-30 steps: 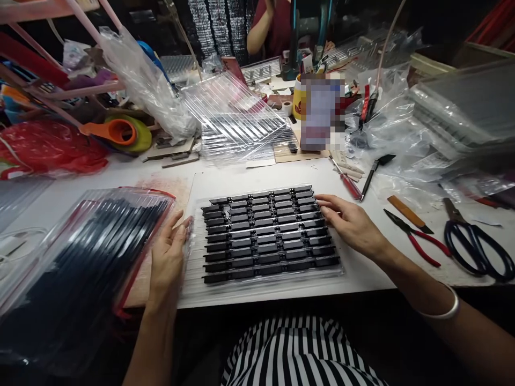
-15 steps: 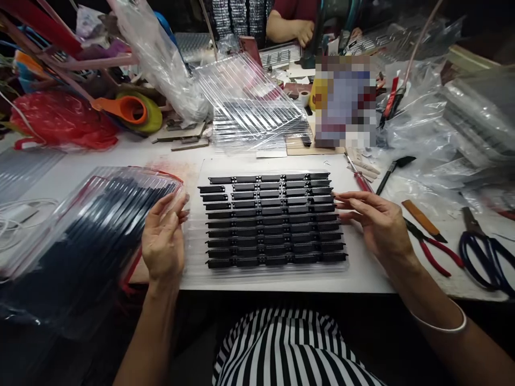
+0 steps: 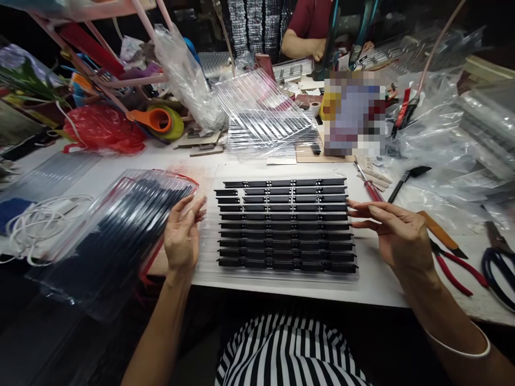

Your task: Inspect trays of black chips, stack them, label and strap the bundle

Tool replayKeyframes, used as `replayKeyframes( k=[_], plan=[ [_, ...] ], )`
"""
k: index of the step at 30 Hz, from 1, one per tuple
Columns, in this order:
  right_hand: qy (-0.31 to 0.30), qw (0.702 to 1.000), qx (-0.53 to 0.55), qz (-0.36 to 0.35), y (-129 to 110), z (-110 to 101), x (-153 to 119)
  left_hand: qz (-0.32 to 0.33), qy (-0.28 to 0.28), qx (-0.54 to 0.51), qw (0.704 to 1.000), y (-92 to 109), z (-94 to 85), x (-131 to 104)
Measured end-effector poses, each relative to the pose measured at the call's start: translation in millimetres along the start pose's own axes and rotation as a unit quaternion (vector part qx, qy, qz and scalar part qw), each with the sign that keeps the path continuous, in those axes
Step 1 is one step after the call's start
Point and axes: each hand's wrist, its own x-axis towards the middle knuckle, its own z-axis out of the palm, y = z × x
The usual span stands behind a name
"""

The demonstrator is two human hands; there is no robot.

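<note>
Tray, clear plastic (image 3: 207, 252), one; flat on the white table (image 3: 380, 287), its near edge just behind the table's front edge; bears ten rows of black strips (image 3: 281, 217), toothed and jointed, the rows' long axis running left to right, from hand to hand, roughly along that front edge; short pieces stand apart at the left ends of the second to fourth rows, counted from the tray's far edge.

Left hand (image 3: 183, 238), at the tray's left edge; fingers curled, thumb close by; whether it grips the edge cannot be told; bare tray shows between it and most row ends.

Right hand (image 3: 406, 236), off the tray's right edge; fingers extended and a little parted, nothing pinched; tips at the right ends of the middle rows, touching or just beside; judged the nearer hand to the strips.

Left of the left hand, dark strips in clear wrapping (image 3: 116, 241), lying aslant over the table's front edge; right of the right hand, red-handled pliers (image 3: 469, 267) and scissors (image 3: 499, 236).
</note>
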Motion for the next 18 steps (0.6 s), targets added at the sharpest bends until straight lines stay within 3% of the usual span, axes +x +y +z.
replayKeyframes(
  k=[3,7,9,11,14,16,18],
  plan=[
    [-0.005,0.999,-0.04,0.034,6.3,-0.4,3.3,-0.04,-0.005,0.056,0.998,-6.6,-2.3,3.4],
    [-0.036,0.984,-0.154,0.079,16.5,1.1,9.4,-0.045,-0.052,0.241,0.968,-13.3,-3.3,8.3],
    [-0.059,0.972,-0.219,0.062,18.4,0.7,9.6,-0.009,-0.091,0.367,0.926,-14.5,0.1,10.6],
    [-0.085,0.958,-0.271,0.037,17.7,-1.9,6.2,0.009,-0.144,0.483,0.864,-14.8,5.9,12.7],
    [-0.106,0.942,-0.319,0.012,15.7,-8.1,-6.0,0.013,-0.239,0.577,0.781,-14.0,14.7,15.4],
    [-0.113,0.937,-0.329,-0.008,17.2,-11.8,-17.7,0.016,-0.287,0.586,0.757,-11.7,17.5,16.1],
    [-0.116,0.934,-0.335,-0.03,23.2,-14.8,-29.8,0.007,-0.31,0.561,0.768,-6.6,15.6,15.8]
  ],
)
